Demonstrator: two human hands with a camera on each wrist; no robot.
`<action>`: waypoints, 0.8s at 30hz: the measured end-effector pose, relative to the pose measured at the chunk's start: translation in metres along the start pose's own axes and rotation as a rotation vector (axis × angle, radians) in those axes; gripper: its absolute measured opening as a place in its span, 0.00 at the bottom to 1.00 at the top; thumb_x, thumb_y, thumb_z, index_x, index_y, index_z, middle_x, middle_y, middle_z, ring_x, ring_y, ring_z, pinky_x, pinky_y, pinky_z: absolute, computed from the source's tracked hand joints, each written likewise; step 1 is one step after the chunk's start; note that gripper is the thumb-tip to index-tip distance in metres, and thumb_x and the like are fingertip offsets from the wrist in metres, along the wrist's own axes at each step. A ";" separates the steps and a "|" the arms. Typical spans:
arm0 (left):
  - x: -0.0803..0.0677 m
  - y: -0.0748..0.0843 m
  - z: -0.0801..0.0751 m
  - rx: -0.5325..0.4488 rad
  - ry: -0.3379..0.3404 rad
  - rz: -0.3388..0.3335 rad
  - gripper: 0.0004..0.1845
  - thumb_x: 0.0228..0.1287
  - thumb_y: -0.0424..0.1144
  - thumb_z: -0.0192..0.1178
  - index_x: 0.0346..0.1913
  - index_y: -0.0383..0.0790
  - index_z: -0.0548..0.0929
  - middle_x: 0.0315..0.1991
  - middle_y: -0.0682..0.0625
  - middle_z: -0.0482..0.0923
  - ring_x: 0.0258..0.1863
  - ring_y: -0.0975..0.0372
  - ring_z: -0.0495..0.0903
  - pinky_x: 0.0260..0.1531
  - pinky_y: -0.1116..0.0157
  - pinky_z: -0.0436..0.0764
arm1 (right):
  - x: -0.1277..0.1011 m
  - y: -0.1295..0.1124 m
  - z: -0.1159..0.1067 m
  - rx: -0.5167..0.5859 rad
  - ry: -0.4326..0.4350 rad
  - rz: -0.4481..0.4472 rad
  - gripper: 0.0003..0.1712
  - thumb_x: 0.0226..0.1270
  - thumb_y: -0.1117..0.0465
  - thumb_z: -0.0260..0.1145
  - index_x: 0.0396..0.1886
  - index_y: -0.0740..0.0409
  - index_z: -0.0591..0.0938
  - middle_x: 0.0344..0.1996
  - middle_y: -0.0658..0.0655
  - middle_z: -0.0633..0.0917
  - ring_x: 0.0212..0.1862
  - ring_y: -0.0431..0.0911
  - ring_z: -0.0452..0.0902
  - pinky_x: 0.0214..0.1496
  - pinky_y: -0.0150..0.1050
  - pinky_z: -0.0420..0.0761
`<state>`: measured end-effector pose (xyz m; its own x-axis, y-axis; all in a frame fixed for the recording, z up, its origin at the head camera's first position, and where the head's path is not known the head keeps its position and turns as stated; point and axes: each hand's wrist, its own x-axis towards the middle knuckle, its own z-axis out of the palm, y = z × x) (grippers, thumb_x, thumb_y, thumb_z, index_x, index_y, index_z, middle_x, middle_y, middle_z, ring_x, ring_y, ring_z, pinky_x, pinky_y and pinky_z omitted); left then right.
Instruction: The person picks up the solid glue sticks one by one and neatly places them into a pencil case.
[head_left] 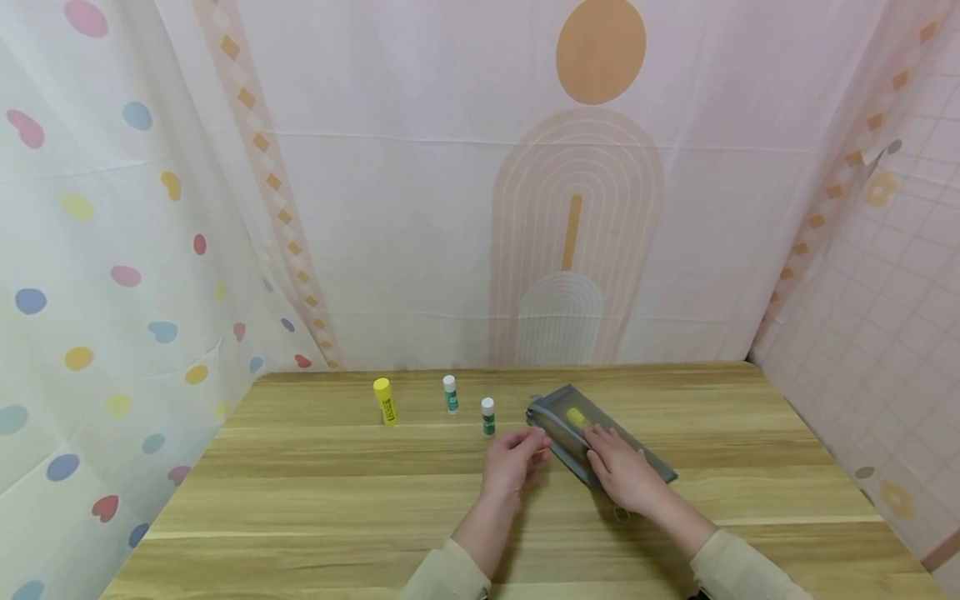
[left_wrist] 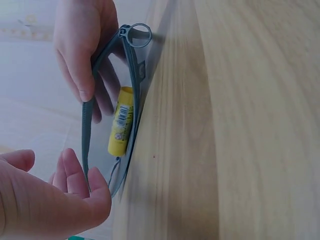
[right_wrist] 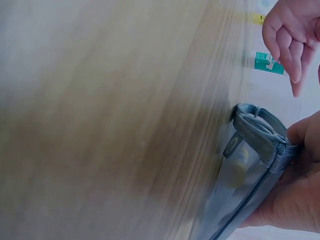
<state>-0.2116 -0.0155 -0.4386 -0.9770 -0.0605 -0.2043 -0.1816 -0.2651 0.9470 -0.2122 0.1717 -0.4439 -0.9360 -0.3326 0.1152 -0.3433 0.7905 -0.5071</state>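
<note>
A grey mesh zip pouch (head_left: 622, 454) lies on the wooden table (head_left: 315, 483), its mouth open in the left wrist view. A yellow glue stick (left_wrist: 120, 121) lies inside the pouch (left_wrist: 131, 150) and shows through the mesh (head_left: 576, 417). My right hand (head_left: 609, 454) rests on the pouch and grips its upper flap (left_wrist: 89, 130), with its fingers (left_wrist: 80, 70) curled over the edge. My left hand (head_left: 531, 450) hovers by the pouch's near-left end, fingers (left_wrist: 75, 175) loosely curled, holding nothing. The zip ring (left_wrist: 140, 34) is at the pouch's far end.
Three glue sticks stand left of the pouch: a yellow one (head_left: 386, 401), a green-and-white one (head_left: 450, 394), and another green-and-white one (head_left: 488, 416) closest to my left hand. Patterned curtains close in the table at the back and both sides.
</note>
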 end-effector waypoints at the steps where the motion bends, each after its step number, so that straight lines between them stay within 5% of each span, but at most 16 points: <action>1: 0.000 0.001 -0.001 0.010 0.002 0.011 0.17 0.66 0.37 0.65 0.52 0.29 0.81 0.33 0.51 0.86 0.29 0.64 0.83 0.29 0.67 0.78 | 0.000 0.000 0.000 -0.001 0.000 0.000 0.23 0.79 0.63 0.51 0.69 0.67 0.71 0.67 0.74 0.67 0.69 0.72 0.58 0.58 0.81 0.57; 13: -0.002 0.011 -0.006 0.128 0.030 0.180 0.16 0.65 0.31 0.63 0.51 0.22 0.79 0.35 0.47 0.84 0.32 0.60 0.82 0.40 0.63 0.84 | 0.000 -0.001 -0.001 0.003 -0.003 -0.004 0.23 0.79 0.63 0.51 0.69 0.67 0.70 0.68 0.74 0.67 0.69 0.72 0.57 0.58 0.82 0.56; 24: -0.005 0.017 -0.011 0.312 0.119 0.336 0.17 0.63 0.36 0.68 0.51 0.30 0.83 0.39 0.46 0.85 0.41 0.57 0.82 0.41 0.65 0.83 | 0.000 0.001 -0.001 -0.005 0.000 -0.011 0.23 0.79 0.63 0.52 0.69 0.68 0.70 0.67 0.74 0.67 0.69 0.72 0.57 0.58 0.82 0.56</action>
<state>-0.2087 -0.0303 -0.4244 -0.9711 -0.2080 0.1168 0.1002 0.0884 0.9910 -0.2125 0.1726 -0.4437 -0.9322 -0.3411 0.1211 -0.3540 0.7896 -0.5012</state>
